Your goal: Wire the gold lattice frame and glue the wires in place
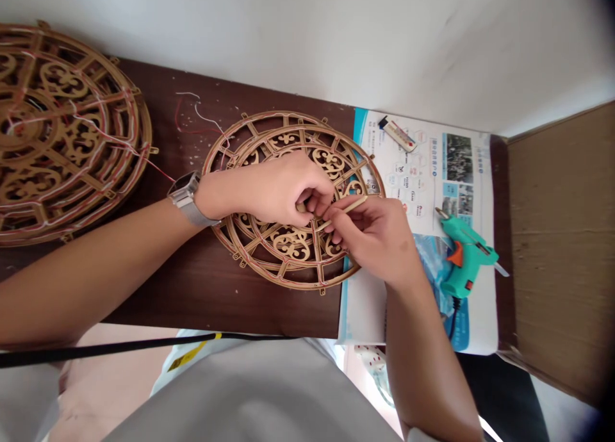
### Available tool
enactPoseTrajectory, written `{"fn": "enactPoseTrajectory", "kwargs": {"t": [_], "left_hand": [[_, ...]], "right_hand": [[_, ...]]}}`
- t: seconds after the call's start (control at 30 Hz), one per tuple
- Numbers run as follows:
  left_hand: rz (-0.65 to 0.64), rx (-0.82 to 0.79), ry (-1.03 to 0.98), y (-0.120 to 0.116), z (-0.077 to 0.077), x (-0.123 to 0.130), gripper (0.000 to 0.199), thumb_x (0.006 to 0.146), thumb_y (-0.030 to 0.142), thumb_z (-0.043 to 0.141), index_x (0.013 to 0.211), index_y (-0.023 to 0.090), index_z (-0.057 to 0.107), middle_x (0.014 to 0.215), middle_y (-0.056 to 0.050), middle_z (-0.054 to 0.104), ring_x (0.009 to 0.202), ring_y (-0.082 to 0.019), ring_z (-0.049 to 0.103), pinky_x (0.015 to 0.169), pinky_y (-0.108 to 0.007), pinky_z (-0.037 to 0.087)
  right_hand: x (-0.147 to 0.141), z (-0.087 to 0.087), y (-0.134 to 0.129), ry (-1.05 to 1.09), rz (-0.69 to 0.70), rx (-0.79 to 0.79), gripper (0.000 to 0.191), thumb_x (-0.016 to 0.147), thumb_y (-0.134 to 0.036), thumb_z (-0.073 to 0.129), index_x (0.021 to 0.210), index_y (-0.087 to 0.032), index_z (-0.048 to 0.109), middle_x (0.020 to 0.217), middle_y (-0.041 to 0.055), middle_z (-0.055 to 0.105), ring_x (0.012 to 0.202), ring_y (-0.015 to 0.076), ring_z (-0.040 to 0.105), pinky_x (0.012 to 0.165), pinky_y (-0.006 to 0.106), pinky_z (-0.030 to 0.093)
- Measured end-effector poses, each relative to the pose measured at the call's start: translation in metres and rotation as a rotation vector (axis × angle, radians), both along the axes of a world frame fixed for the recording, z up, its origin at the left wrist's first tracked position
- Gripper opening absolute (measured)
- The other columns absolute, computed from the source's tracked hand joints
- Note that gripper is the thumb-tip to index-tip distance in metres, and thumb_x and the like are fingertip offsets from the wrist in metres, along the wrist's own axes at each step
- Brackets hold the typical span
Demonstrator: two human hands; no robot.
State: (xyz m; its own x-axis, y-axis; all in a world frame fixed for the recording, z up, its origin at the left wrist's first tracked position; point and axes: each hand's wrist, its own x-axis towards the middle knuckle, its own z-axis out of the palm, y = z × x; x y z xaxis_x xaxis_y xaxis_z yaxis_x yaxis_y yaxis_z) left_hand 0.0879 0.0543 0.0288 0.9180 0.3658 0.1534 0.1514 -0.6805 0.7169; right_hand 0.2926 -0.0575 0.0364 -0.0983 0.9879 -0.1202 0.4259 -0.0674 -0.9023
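Note:
A round, openwork frame in golden brown, with scroll ornaments and red and white wires along its ribs, lies under both hands. My right hand pinches a thin, pale wooden-looking stick, which slants across the fingers. Close beside it, my left hand has its fingers curled over the middle of the frame. A small tan bit shows inside the left hand's curl, but I cannot make out what it is. The fingertips of both hands nearly meet, hiding the frame's centre.
More round frames are stacked at the left. A teal glue gun and a white lighter lie on a printed sheet at the right. Loose wires trail over the dark table. A cardboard panel stands at the right edge.

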Motion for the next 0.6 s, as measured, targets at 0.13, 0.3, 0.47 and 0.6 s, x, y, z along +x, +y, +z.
{"fn": "enactPoseTrajectory", "kwargs": {"t": [0.13,0.3,0.47,0.6], "left_hand": [[-0.029,0.005,-0.017,0.0006,-0.0019,-0.0012,0.016,0.078,0.004,0.07,0.079,0.02,0.072,0.072,0.006,0.068,0.067,-0.007,0.059,0.067,-0.023,0.04],[-0.041,0.002,-0.031,0.001,-0.0037,-0.0018,0.014,0.081,0.007,0.07,0.079,0.02,0.073,0.075,0.004,0.071,0.07,-0.009,0.061,0.069,-0.023,0.042],[-0.065,-0.012,-0.045,0.0016,-0.0043,-0.0024,0.017,0.084,0.008,0.069,0.081,0.022,0.079,0.083,0.002,0.076,0.073,-0.01,0.064,0.071,-0.025,0.044],[-0.076,-0.021,-0.013,0.0015,-0.0055,-0.0036,0.025,0.084,0.009,0.07,0.084,0.027,0.086,0.083,0.002,0.074,0.073,-0.011,0.062,0.071,-0.028,0.043]], "right_hand": [[-0.001,-0.0001,-0.0007,0.01,0.003,-0.003,0.025,0.094,-0.023,0.064,0.072,-0.017,0.075,0.075,0.0025,0.075,0.056,0.0103,0.062,0.05,0.024,0.037],[-0.0009,-0.0005,-0.0002,0.017,-0.006,-0.023,0.025,0.094,-0.023,0.063,0.072,-0.017,0.075,0.073,0.0021,0.075,0.055,0.0102,0.062,0.05,0.025,0.035],[-0.0022,-0.0003,0.0002,0.046,-0.011,-0.047,0.022,0.091,-0.023,0.064,0.074,-0.017,0.077,0.071,0.0014,0.073,0.056,0.0105,0.061,0.05,0.024,0.037],[-0.0018,-0.0003,0.0009,0.031,-0.007,-0.051,0.022,0.091,-0.024,0.065,0.075,-0.017,0.077,0.07,0.0016,0.073,0.056,0.0106,0.061,0.051,0.024,0.037]]}}
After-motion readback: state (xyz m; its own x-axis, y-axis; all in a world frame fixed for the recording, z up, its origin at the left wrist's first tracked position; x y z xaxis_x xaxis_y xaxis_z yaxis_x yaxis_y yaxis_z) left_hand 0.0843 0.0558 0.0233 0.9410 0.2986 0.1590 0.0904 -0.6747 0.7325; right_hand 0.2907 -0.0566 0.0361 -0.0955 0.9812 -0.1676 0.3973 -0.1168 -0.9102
